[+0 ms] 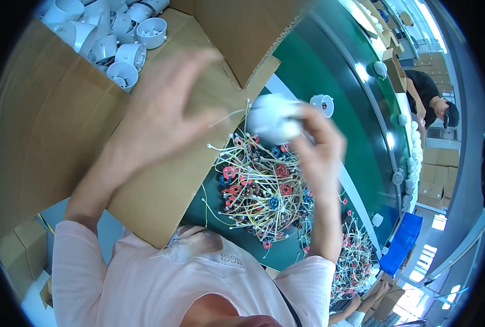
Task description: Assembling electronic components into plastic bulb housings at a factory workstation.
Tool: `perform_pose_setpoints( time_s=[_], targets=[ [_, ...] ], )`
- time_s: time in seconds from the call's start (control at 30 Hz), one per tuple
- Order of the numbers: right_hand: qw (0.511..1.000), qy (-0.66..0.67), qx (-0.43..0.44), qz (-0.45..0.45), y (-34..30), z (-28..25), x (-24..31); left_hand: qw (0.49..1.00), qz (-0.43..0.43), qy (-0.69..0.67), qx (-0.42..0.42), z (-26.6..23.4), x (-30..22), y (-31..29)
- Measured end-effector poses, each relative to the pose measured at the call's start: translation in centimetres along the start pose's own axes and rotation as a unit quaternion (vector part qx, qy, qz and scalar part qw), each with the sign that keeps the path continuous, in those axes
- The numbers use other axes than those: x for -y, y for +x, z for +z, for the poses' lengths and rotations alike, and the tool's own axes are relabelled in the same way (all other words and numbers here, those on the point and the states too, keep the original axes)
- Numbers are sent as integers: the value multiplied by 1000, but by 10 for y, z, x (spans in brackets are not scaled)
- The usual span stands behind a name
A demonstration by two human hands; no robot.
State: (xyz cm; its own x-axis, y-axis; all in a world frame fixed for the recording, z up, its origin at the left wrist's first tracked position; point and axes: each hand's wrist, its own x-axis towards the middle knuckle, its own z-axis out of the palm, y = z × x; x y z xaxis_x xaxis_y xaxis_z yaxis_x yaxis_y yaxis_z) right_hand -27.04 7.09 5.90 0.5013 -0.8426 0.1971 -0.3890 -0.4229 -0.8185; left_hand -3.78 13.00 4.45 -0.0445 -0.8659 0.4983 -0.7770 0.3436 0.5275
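My right hand [323, 144] grips a white round plastic housing [272, 117], blurred by motion, above the wire pile. My left hand [163, 106], also blurred, is over the cardboard flap with its thumb and fingers spread; nothing shows in it. A thin pale wire runs from near the left thumb toward the housing; whether the thumb touches it cannot be made out. Beneath the housing lies a tangled pile of small round red, blue and dark parts with thin wires [261, 188]. More white plastic housings [123, 54] fill the open cardboard box [41, 109] at the upper left.
A green conveyor belt [357, 136] curves past on the right, carrying another white housing [322, 105]. A second wire pile [354, 259] lies at the lower right, near a blue bin [401, 243]. Across the belt, a person [430, 98] in dark clothes works; another person's hands show at the lower right.
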Motion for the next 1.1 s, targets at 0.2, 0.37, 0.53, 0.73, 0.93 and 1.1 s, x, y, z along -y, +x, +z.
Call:
perform_pose_setpoints(
  time_s=[0.2,0.37,0.53,0.73,0.93,1.1],
  targets=[
    [903,-335,-104,249,-16,-146,-118,940,-12,320,-115,9,72,33],
    [832,-520,-183,56,-28,-148,-179,895,-275,350,32,37,104,60],
    [980,-168,51,98,-1,-61,-77,950,-150,267,66,22,64,34],
    [929,-248,262,86,-7,-24,-62,989,2,-107,99,28,-4,-15],
    [966,-246,85,5,-6,-23,-30,981,-6,-134,139,17,10,-13],
    [945,-303,100,-70,0,-31,-1,979,-49,-133,143,15,12,-10]
  ],
)
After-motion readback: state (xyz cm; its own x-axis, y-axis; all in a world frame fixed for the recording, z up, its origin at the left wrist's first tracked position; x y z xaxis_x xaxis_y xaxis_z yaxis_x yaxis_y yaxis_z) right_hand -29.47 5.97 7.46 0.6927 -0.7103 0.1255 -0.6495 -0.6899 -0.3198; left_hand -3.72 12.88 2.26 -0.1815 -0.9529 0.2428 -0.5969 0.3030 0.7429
